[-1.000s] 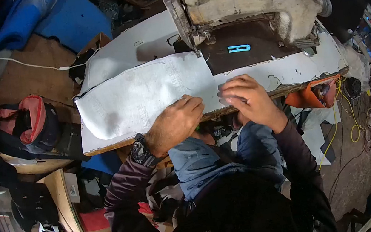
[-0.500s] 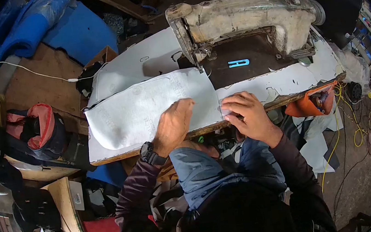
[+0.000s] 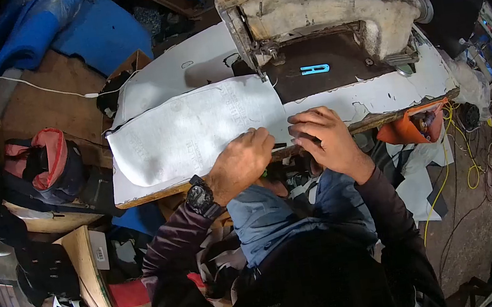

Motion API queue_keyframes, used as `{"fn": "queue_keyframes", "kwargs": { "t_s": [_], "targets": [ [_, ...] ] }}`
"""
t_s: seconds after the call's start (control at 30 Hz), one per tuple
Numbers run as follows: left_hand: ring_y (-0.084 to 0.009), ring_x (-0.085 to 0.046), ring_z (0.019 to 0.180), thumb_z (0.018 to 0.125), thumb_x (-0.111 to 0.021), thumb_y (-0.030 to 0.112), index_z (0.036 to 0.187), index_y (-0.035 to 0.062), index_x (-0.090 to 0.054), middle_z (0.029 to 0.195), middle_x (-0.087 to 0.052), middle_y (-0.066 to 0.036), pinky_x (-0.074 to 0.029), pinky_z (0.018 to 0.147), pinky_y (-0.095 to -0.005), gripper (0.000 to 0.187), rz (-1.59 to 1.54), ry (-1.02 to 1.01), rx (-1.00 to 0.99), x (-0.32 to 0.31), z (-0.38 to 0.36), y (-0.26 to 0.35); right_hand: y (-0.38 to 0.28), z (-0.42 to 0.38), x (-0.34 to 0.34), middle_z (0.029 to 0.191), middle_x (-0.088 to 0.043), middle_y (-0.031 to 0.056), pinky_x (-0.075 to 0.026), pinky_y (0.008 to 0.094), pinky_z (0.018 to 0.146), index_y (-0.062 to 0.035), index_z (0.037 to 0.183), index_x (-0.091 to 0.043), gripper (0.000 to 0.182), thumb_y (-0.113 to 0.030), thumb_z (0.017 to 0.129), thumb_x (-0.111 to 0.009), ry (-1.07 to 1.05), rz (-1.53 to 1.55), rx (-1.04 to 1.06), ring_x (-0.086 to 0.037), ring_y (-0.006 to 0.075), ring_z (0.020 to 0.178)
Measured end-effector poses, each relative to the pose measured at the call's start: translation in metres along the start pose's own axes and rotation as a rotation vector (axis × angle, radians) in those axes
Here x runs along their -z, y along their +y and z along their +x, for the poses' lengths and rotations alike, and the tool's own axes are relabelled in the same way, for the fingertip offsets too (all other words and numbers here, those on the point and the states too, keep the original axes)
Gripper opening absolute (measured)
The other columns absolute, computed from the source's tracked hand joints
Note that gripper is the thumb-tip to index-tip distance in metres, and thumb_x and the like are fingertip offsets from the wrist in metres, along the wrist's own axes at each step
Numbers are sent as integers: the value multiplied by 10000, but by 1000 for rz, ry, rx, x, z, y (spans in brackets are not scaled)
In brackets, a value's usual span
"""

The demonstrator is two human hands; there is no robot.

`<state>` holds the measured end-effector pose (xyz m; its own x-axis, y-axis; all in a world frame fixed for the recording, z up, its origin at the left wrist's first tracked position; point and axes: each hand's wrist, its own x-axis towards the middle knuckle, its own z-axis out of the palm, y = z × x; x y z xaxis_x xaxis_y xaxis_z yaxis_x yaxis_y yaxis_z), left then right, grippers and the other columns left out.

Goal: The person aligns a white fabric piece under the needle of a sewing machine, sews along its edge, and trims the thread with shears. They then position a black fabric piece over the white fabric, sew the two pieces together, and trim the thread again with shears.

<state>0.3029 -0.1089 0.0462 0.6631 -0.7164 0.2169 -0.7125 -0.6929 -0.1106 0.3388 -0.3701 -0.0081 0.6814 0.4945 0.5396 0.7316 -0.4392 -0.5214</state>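
A white fabric piece (image 3: pixel 188 130) with faint printed lettering and a dark far edge lies on the table, its far right corner at the sewing machine's needle (image 3: pixel 262 76). My left hand (image 3: pixel 244 161), a black watch on its wrist, is closed at the fabric's near edge with the fingers curled under. Just right of the fabric, my right hand (image 3: pixel 329 143) has its fingers bent and thumb drawn in; I cannot tell what its fingertips hold. A short dark strip (image 3: pixel 280 145) shows between the hands. The old, worn sewing machine (image 3: pixel 327 14) stands beyond.
A light blue thread snipper (image 3: pixel 315 69) rests on the machine's dark bed. The white table (image 3: pixel 374 98) has a chipped front edge, with an orange pouch (image 3: pixel 412 127) hanging below. An open bag (image 3: pixel 44 163) stands at left. Yellow cable (image 3: pixel 445 172) runs over the floor at right.
My left hand has moved right and down along the fabric's near edge, closer to my right hand. A dark strip now shows between them. The view has shifted slightly.
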Motion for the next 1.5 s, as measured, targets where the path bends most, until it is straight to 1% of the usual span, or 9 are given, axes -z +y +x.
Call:
{"fn": "queue_keyframes", "kwargs": {
  "t_s": [0.13,0.33,0.57,0.6,0.8,0.9,1.33,1.43,1.5],
  "targets": [
    [-456,-733,879,1042,-624,7,1161,-22,-550,943,-694,-256,-616,763,-504,143,-295,202,289,-5,-2,-12,0,-1,0,1302,-719,63,-486,469,1071,-74,1184,-777,241,-160,960,-765,25,-1,10,-621,318,1202],
    [-406,-758,836,1064,-694,105,1184,29,-611,941,-728,-191,-611,697,-458,165,-250,386,393,-15,-3,-33,-12,-3,-6,1383,-716,61,-486,487,1105,-68,1235,-783,281,-206,994,-742,-10,-71,148,-601,308,1255],
    [-247,-741,866,905,-761,215,1114,37,-666,1031,-686,-77,-627,730,-369,290,25,18,-183,12,-3,-35,-16,-10,-7,1340,-710,72,-490,493,1133,-54,1200,-776,250,-204,1005,-732,-52,-135,160,-580,314,1284],
    [-241,-723,824,823,-761,262,1099,44,-663,1025,-649,-75,-618,708,-381,365,31,29,-206,6,-2,-31,-16,-11,-7,1331,-710,75,-490,493,1133,-56,1190,-778,242,-200,999,-738,-45,-125,154,-583,315,1290],
    [-249,-736,850,803,-841,500,1172,19,-674,1098,-640,-99,-631,727,-370,628,-15,17,-141,5,-7,-29,-12,-12,-8,1320,-687,79,-492,505,1132,-54,1176,-761,239,-176,970,-759,-6,-78,165,-583,319,1286],
    [-222,-735,847,869,-760,246,1304,30,-694,1049,-625,-83,-632,747,-354,490,-11,22,-115,6,-9,-26,-13,-13,-9,1324,-692,83,-486,509,1141,-50,1176,-761,252,-173,957,-773,-7,-70,153,-587,321,1299],
    [-229,-733,800,871,-764,256,1321,31,-699,1135,-641,-84,-647,740,-363,507,11,-11,-127,0,-12,-28,-22,-7,2,1442,-668,85,-463,503,1161,-50,1313,-726,365,-207,984,-730,-110,-111,155,-573,338,1300],
    [-230,-726,864,862,-770,234,1331,29,-695,1136,-635,-86,-647,808,-378,517,-93,6,-132,-5,-14,-33,-20,-10,-2,1462,-661,63,-442,515,1188,-67,1326,-729,377,-239,991,-732,-151,-173,169,-534,313,1337],
    [-249,-723,1108,888,-811,224,1285,23,-737,1258,-687,-89,-630,969,-386,451,-184,92,-144,-9,-13,-37,-22,-12,-3,1478,-651,63,-453,518,1195,-53,1338,-728,383,-257,1013,-728,-164,-192,176,-525,309,1368]
  ]
}}
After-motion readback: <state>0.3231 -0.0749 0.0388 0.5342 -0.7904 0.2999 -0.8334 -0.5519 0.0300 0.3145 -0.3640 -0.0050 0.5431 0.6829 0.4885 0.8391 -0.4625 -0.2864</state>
